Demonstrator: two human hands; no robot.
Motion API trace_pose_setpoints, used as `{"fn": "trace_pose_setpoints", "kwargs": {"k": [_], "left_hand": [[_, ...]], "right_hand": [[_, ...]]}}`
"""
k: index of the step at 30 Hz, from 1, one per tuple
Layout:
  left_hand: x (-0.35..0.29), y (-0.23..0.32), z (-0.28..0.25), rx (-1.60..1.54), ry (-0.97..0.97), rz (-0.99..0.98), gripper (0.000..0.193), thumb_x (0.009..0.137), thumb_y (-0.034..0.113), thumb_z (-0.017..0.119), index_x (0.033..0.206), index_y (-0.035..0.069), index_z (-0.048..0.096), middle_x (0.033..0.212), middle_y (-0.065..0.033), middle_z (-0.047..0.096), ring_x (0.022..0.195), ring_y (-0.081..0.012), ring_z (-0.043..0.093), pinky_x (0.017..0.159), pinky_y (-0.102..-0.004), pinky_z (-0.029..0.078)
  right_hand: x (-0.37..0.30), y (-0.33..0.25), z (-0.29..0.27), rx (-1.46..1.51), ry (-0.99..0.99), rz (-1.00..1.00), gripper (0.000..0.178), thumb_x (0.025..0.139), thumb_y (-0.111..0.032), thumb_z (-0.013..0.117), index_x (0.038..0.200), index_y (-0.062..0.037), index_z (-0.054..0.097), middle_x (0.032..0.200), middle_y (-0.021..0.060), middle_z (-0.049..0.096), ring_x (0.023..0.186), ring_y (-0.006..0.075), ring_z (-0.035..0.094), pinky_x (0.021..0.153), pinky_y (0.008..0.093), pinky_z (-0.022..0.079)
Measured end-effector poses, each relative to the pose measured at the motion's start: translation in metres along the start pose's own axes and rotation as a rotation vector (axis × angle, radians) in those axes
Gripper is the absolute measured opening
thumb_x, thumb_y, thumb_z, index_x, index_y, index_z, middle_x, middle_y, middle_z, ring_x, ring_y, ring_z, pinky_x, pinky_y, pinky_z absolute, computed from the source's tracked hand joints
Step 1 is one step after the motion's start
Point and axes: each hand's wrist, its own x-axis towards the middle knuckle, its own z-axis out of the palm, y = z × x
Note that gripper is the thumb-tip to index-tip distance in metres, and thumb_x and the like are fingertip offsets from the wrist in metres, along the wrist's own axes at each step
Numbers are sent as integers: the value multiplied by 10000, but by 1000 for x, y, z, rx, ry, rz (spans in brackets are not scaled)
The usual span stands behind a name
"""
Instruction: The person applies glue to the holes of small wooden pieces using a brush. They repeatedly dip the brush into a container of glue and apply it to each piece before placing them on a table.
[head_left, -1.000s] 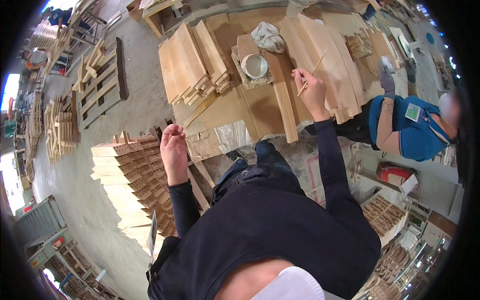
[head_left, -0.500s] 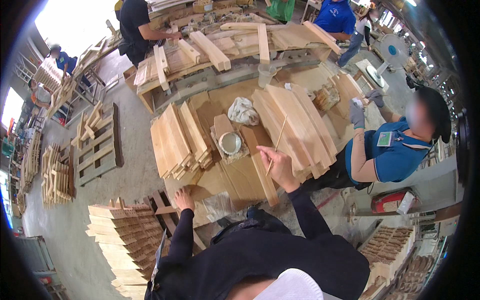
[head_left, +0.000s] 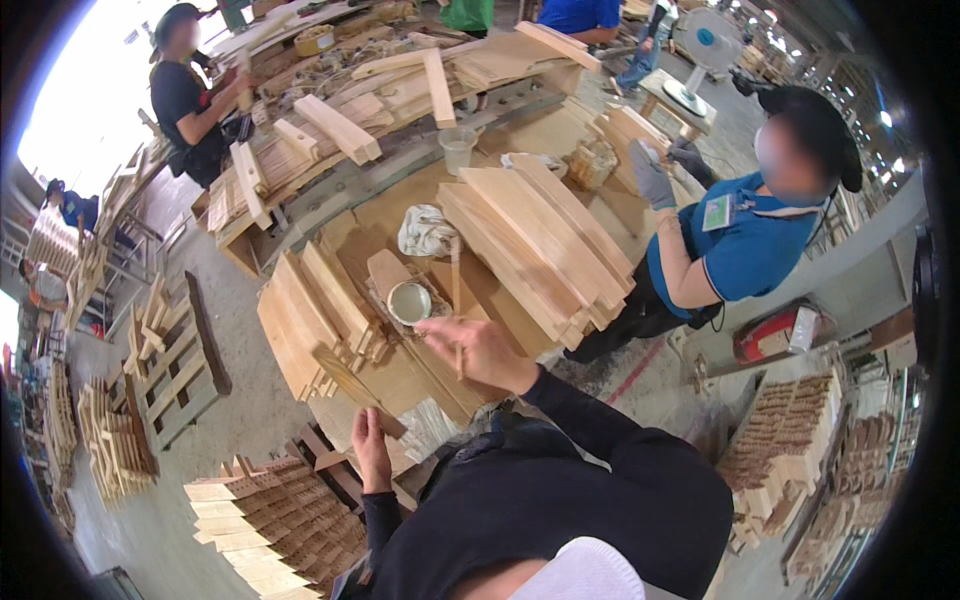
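Note:
My left hand (head_left: pixel 372 452), fingers closed, is at the lower end of a darker wooden slat (head_left: pixel 352 380). The slat slants up to the near edge of the left stack of boards (head_left: pixel 300 318). Between the fingers of my right hand (head_left: pixel 482 352) is a thin wooden stick (head_left: pixel 456 285), held nearly upright. Just beyond those fingers stands a white cup (head_left: pixel 409 303) with pale contents, on a messy wooden block. A crumpled white rag (head_left: pixel 428 231) lies behind the cup. To the right is a larger stack of boards (head_left: pixel 535 250).
Cardboard (head_left: pixel 440 385) covers the work surface, with clear plastic (head_left: pixel 428 428) at its near edge. A translucent tub (head_left: pixel 457 150) stands at the back. A gloved co-worker (head_left: pixel 740 225) is at the right. Stacked wood pieces (head_left: pixel 275 525) stand at lower left.
My right hand has moved left to the cup with the stick. My left hand has come off the cardboard edge, and a slat now slants beside it. The whole view has shifted.

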Motion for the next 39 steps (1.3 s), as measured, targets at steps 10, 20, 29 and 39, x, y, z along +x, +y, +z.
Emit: {"fn": "trace_pose_setpoints", "kwargs": {"k": [10,20,29,39], "left_hand": [[36,103,118,333,-614,311,323,971,76,499,1271,-42,526,1027,-56,612,855,-127,622,763,-259,500],[219,91,119,918,-184,400,465,872,263,618,1253,6,554,1104,-175,655,987,-243,638,843,-328,502],[259,45,124,1170,-52,495,483,744,350,722,1052,-15,649,959,-183,679,862,-324,649,778,-392,511],[171,80,77,224,-272,148,358,946,252,585,1235,42,581,1047,-55,648,915,-96,595,780,-253,492]], "right_hand": [[-6,-19,9,503,-41,417,359,974,-275,532,1238,-33,560,955,90,700,546,103,608,467,229,449],[-20,13,-41,601,96,714,382,1007,-294,452,1185,16,587,821,102,683,501,69,560,428,184,422],[-38,26,-54,309,121,612,376,989,-275,511,1189,33,590,1022,83,678,875,118,634,713,234,496],[-15,12,-55,115,141,414,321,893,-167,667,1118,45,580,977,114,670,808,139,641,698,262,510]]}}
